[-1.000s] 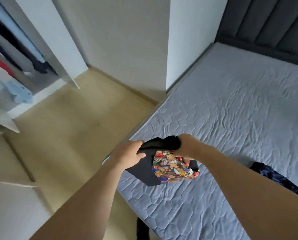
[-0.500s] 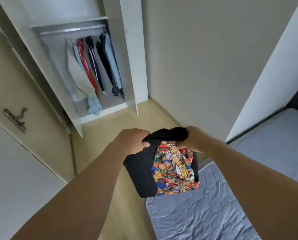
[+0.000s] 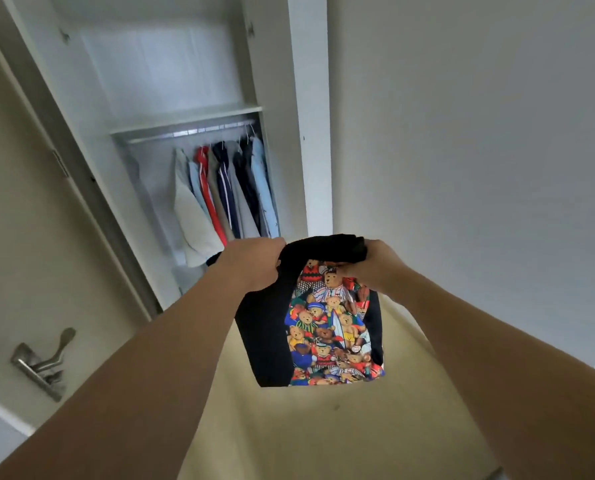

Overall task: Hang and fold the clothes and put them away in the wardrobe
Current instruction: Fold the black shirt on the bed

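A folded black garment with a colourful teddy-bear print [image 3: 327,323] hangs in the air in front of me. My left hand [image 3: 251,263] grips its upper left edge and my right hand [image 3: 372,265] grips its upper right edge. Straight ahead stands the open white wardrobe [image 3: 299,133]. Several shirts and jackets [image 3: 227,199] hang from its rail [image 3: 192,131], under a white shelf [image 3: 185,116].
An open wardrobe door with a metal handle [image 3: 43,362] stands at the left. A plain white wall [image 3: 462,168] fills the right. Beige floor [image 3: 323,427] lies below the garment.
The view has swung from the bed up to the wardrobe, which is now closer. Both hands still hold the folded garment, carried off the bed and raised.
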Tool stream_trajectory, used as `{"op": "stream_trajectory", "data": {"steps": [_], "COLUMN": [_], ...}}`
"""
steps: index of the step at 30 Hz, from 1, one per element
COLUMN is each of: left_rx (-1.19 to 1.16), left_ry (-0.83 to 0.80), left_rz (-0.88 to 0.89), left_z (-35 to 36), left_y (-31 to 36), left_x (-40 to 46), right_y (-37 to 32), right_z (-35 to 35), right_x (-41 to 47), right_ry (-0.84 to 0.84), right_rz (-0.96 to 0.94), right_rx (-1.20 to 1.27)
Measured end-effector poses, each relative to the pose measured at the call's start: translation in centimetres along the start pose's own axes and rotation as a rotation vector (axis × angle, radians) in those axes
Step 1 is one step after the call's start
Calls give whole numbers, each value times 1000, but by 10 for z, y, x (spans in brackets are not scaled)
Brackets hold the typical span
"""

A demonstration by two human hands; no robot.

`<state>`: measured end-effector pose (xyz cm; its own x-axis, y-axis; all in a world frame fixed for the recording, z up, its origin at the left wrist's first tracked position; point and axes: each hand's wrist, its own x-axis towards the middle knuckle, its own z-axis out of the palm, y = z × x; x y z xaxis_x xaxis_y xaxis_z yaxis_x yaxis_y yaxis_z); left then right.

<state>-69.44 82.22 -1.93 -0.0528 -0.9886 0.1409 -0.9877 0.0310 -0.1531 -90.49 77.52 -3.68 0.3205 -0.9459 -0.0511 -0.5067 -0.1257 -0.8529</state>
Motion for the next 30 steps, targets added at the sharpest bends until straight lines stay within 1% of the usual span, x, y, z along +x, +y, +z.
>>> {"op": "stream_trajectory", "data": {"steps": [2, 6, 9, 13, 15, 20, 24, 30], "left_rx": [30, 101, 178, 224, 259, 270, 304, 381], "left_ry": [49, 86, 145, 212, 284, 344, 425, 465], "left_rz": [-37, -126, -200, -264, -280, -345, -398, -500], "left_z": [-7, -25, -39, -47, -46, -57, -66, -66], "left_y": [-32, -89, -136, -218, -265, -366, -435, -543], "left_x": [34, 95, 143, 220, 260, 342, 396, 478], "right_y": [-22, -72, -116, -173, -201, -269, -321, -391], "right_z": [6, 18, 30, 57, 76, 111, 134, 179], "right_x": [46, 129, 188, 282, 336, 446, 525, 661], "right_ry": [-4, -2, 31, 80, 105, 116, 131, 67], "right_rz": [-32, -100, -210, -331, -385, -441, -518, -581], "right_rx": [68, 114, 153, 149, 167, 286, 361, 454]}}
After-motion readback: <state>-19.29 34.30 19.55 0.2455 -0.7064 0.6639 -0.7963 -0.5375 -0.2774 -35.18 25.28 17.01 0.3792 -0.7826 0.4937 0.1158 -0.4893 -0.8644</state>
